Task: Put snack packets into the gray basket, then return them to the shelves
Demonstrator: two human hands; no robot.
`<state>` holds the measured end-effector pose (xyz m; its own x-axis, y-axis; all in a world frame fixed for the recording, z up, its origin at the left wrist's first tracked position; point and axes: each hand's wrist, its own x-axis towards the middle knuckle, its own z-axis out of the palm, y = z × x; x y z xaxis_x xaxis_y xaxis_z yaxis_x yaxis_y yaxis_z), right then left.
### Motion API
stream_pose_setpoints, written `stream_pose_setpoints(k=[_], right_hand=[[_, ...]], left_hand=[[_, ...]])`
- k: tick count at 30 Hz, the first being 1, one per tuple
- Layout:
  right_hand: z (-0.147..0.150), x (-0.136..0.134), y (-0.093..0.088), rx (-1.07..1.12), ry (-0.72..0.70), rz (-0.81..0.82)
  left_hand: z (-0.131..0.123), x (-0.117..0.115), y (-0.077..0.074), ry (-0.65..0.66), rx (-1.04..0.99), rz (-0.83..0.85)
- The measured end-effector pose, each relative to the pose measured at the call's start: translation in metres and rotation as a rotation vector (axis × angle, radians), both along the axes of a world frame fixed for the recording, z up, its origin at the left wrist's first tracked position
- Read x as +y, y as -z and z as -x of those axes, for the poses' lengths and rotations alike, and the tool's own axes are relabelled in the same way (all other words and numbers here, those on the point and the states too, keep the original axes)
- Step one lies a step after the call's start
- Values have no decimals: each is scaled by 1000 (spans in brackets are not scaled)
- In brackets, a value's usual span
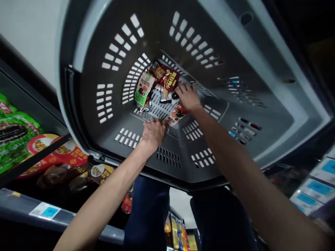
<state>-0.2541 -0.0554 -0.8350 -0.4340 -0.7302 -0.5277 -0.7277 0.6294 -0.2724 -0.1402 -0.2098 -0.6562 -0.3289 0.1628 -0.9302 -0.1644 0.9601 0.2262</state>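
Note:
Both hands reach down inside a deep grey plastic shopping basket (pixel 125 132) with slotted walls. My left hand (pixel 153 132) is low near the basket floor, its fingers curled and the tips hidden; beside it lies a red and white snack packet (pixel 178 114). Over the right part of the pile is my right hand (pixel 187 96), fingers spread and touching a dark and white packet (pixel 166 94). Farther in lie a dark red snack packet (pixel 169 78) and a green and white snack packet (pixel 143 89), against the basket's inner end.
On the left, a store shelf (pixel 70 218) carries green bags (pixel 15 134) and round red food packs (pixel 69 151). Blue and white price labels (pixel 311 195) line a shelf at the right. My legs (pixel 149 212) stand just below the basket rim, with colourful goods (pixel 178 233) visible between them.

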Motion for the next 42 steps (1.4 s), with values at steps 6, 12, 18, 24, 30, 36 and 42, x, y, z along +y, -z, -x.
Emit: stream_pose_setpoints(k=[6, 12, 18, 24, 30, 36, 42], right_hand=[[-18, 32, -2, 10, -67, -112], [-48, 46, 1, 9, 91, -112], [-75, 58, -14, -118, 285, -10], [-105, 53, -19, -126, 354, 0], [-119, 55, -9, -147, 476, -18], [-115, 67, -11, -123, 762, -105], [-111, 70, -14, -161, 788, -121]], left_hand=[[4, -2, -1, -92, -61, 0], [-6, -1, 7, -167, -53, 43], [9, -13, 67, -380, -80, 290], [4, -2, 146, -643, 130, 519], [-12, 3, 168, -849, 360, 529], [2, -11, 152, -751, 366, 495], [11, 11, 153, -726, 286, 363]])
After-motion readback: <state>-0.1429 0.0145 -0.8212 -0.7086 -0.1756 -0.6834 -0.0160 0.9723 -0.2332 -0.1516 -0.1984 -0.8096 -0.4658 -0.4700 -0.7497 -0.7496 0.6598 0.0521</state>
